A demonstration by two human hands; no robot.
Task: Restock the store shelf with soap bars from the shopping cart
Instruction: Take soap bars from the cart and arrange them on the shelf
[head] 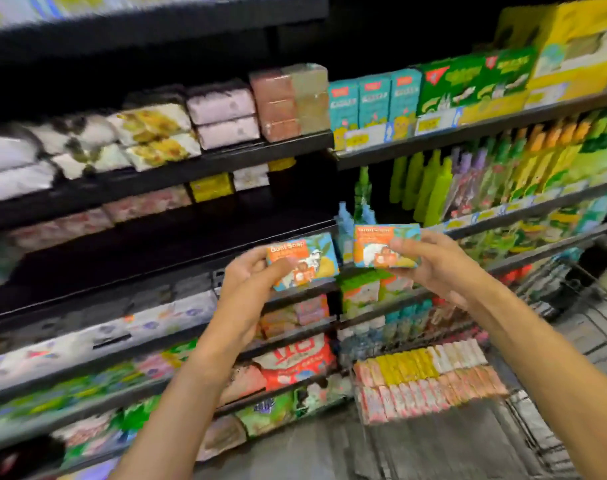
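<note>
The left hand pinches one soap box and the right hand pinches a second soap box, both raised before the dark shelf. The shopping cart stands at right, with more soap bars inside.

I've got two orange-and-blue cardboard goat soap boxes up in front of the black metal store shelf. The left soap box tilts, printed face toward me; the right soap box sits level, slightly higher. The wire shopping cart stands at my right.
</note>
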